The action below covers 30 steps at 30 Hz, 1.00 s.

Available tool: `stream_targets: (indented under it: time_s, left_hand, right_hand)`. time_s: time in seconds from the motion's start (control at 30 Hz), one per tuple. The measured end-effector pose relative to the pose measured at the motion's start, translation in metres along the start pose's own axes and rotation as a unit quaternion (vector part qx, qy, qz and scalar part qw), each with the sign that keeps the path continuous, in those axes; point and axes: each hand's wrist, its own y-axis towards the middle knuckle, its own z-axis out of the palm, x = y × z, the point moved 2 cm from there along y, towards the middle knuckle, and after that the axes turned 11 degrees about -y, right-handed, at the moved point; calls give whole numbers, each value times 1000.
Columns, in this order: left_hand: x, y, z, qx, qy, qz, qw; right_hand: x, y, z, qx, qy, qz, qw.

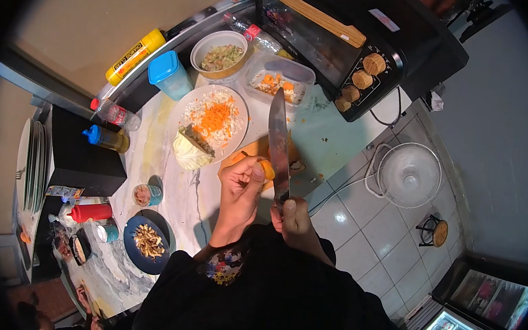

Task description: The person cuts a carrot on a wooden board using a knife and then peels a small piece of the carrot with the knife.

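Note:
My left hand (pixel 240 194) is closed around a small orange piece, which looks like carrot (pixel 267 169). In my right hand (pixel 298 222) is the handle of a large kitchen knife (pixel 279 144), its broad blade pointing away from me just right of the carrot. Beneath both, an orange-brown board (pixel 254 147) is partly hidden by the hands and blade. Beyond them, a plate (pixel 244 104) bears chopped white pieces, shredded carrot (pixel 215 119) and a cabbage wedge (pixel 192 152). A clear plastic container (pixel 305 75) with orange and white pieces stands past the knife tip.
A green mat (pixel 334 133) lies at right, near the black oven (pixel 324 36). A bowl of chopped food (pixel 221 56), a blue-lidded container (pixel 170 77) and bottles line the back. At left are a dark plate of brown slices (pixel 148 243) and a jar (pixel 145 195). Another person's hand (pixel 84 300) shows lower left.

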Motion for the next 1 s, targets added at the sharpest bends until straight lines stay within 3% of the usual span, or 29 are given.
stream_targets:
  time_s: [0.13,0.2,0.4,0.53,0.73,0.8,1.0]
  left_hand:
    - [-18,6,3,-28,92,-11,995]
    - [-26,10,6,-9,170,25,985]
    - [-45,20,6,44,289,18,956]
    - [-43,21,9,56,281,12,958]
    - [-13,13,16,15,59,-44,997]
    - [6,11,5,2,-91,-59,994]
    - [5,2,26,-39,-161,-57,985]
  right_hand:
    - [5,-2,4,-21,-8,30,999]
    - [9,-1,0,-6,-16,22,1000]
    - [12,-1,-4,13,-32,23,999]
    - [11,-1,-2,2,-15,41,999]
    - [-4,1,0,-5,44,18,999]
    - [-4,2,-2,-10,28,6,1000]
    - [-2,6,0,-33,-21,-35,999]
